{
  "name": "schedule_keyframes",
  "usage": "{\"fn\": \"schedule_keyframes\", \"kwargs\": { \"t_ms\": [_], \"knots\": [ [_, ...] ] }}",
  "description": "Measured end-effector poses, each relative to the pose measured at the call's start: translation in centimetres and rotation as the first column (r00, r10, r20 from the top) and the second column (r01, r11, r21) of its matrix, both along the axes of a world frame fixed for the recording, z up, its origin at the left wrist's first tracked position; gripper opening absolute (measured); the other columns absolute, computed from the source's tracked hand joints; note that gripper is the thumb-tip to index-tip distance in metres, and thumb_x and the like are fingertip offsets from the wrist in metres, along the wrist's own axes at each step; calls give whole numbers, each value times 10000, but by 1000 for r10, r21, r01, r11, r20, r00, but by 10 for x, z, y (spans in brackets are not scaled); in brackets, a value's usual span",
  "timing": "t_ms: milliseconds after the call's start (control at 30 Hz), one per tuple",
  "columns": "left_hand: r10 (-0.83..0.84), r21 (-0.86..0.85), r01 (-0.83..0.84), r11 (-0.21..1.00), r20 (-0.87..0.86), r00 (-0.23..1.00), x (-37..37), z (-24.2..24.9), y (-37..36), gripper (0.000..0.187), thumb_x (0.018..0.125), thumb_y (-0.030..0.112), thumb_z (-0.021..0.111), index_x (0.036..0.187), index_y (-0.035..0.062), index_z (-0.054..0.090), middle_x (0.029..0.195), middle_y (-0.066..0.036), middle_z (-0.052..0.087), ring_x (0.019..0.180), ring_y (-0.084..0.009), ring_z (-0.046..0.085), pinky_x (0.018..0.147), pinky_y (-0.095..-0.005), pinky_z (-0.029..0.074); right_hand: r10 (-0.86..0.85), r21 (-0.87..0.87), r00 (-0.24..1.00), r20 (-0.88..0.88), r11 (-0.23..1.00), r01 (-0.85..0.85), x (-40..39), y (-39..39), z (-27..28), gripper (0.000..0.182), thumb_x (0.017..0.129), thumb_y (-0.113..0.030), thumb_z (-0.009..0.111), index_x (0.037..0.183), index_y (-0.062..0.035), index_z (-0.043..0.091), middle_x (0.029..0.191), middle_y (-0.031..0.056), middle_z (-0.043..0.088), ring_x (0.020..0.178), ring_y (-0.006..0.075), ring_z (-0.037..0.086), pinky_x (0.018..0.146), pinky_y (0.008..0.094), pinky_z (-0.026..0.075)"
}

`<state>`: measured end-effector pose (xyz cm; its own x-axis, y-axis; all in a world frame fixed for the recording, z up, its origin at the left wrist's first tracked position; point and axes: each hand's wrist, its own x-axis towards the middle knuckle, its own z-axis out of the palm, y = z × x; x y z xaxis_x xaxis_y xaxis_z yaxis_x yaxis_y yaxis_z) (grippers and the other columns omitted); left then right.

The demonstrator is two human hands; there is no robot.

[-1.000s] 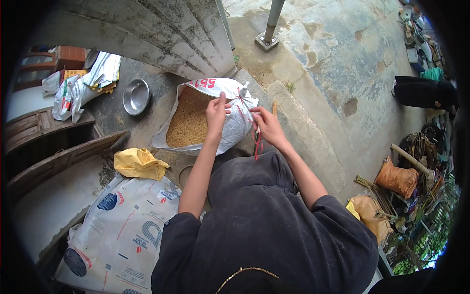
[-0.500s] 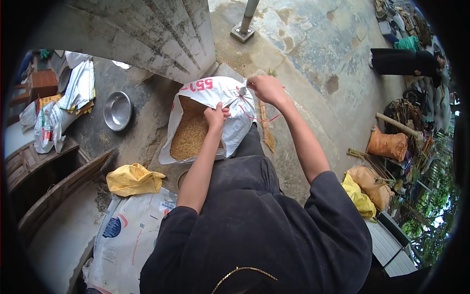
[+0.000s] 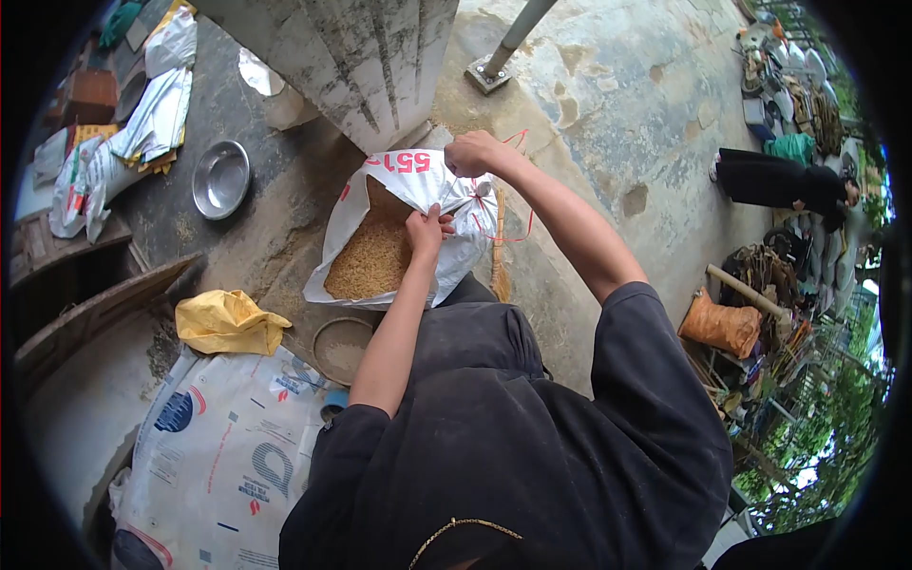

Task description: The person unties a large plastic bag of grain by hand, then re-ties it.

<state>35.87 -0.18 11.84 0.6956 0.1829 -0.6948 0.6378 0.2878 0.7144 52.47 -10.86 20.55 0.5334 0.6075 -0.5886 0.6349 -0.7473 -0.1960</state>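
My left hand (image 3: 429,231) is at the edge of the open mouth of a white woven plastic sack (image 3: 456,255) with red printed digits, and its fingers are closed on the folded edge. The sack lies in front of my knees on the grey concrete floor (image 3: 608,142), its wide mouth turned to my left and golden-brown loose grain (image 3: 366,261) showing inside. My right hand (image 3: 472,154) is over the far side of the sack, fingers curled shut; I cannot tell whether they grip the thin red string (image 3: 529,226), which shows beyond my wrist and loops out beside the gathered, tied corner on the right. A straw-coloured brush (image 3: 500,271) lies just beside the sack on that side. To my left, a round silver metal bowl (image 3: 221,180) rests on the floor, and nearer me a crumpled yellow sack (image 3: 228,321) sits at the top of a white plastic sheet (image 3: 228,456) with blue and red print. A shallow round container (image 3: 342,348) is near my left forearm. Well apart on the right are a person in black clothes (image 3: 779,179) and an orange sack (image 3: 720,325).
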Motion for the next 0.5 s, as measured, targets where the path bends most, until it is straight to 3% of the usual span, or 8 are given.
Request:
{"fn": "schedule_keyframes", "kwargs": {
  "t_ms": [167, 267, 367, 400, 467, 500],
  "knots": [
    [18, 8, -18, 1000, -13, 1000, -10, 8, -6, 264, 946, 240, 571, 944, -24, 562, 760, -126, 682, 502, -136, 615, 417, -232, 414, 189, -79, 951, -244, 974, -213, 13, 19, -16, 139, 709, -174, 642, 808, -115, 720, 763, 90, 693, 694, 257, 659, 613, 397, 501],
    [9, 50, -9, 999, 2, 1000, -10, 11, -8, 286, 944, 241, 572, 876, -36, 554, 728, -134, 676, 453, -149, 599, 398, -255, 416, 300, -97, 839, -453, 920, -380, 1, 39, -30, 144, 733, -170, 676, 856, -119, 732, 747, 51, 701, 649, 182, 649, 588, 350, 508],
    [-44, 137, 38, 990, 40, 998, -9, 5, -5, 311, 931, 264, 591, 861, -38, 575, 706, -122, 670, 497, -161, 611, 434, -276, 425, 159, -77, 851, -501, 971, -227, -2, 46, -67, 187, 724, -136, 707, 906, -96, 723, 760, 45, 704, 646, 176, 652, 576, 325, 515],
    [-88, 253, 66, 965, 75, 993, -10, -4, -4, 294, 929, 265, 596, 853, -19, 583, 683, -83, 633, 509, -130, 571, 459, -262, 417, 162, -75, 852, -498, 971, -229, -3, 44, -65, 187, 724, -136, 707, 906, -96, 723, 760, 45, 704, 646, 176, 652, 576, 325, 515],
    [-211, 535, 99, 839, 152, 966, -9, -25, 2, 272, 933, 272, 585, 854, 13, 604, 647, -27, 550, 540, -97, 509, 502, -262, 410, 40, 68, 942, -333, 998, -18, 0, 39, -53, 193, 745, -121, 720, 920, -43, 698, 744, 68, 695, 642, 174, 673, 552, 307, 521],
    [-208, 542, 85, 836, 170, 963, -4, -20, 3, 272, 933, 272, 585, 854, 13, 604, 647, -27, 550, 540, -97, 509, 502, -262, 410, 46, 75, 948, -314, 997, -24, 5, 35, -53, 193, 745, -121, 720, 920, -43, 698, 744, 68, 695, 642, 174, 673, 552, 307, 521]
  ]
}}
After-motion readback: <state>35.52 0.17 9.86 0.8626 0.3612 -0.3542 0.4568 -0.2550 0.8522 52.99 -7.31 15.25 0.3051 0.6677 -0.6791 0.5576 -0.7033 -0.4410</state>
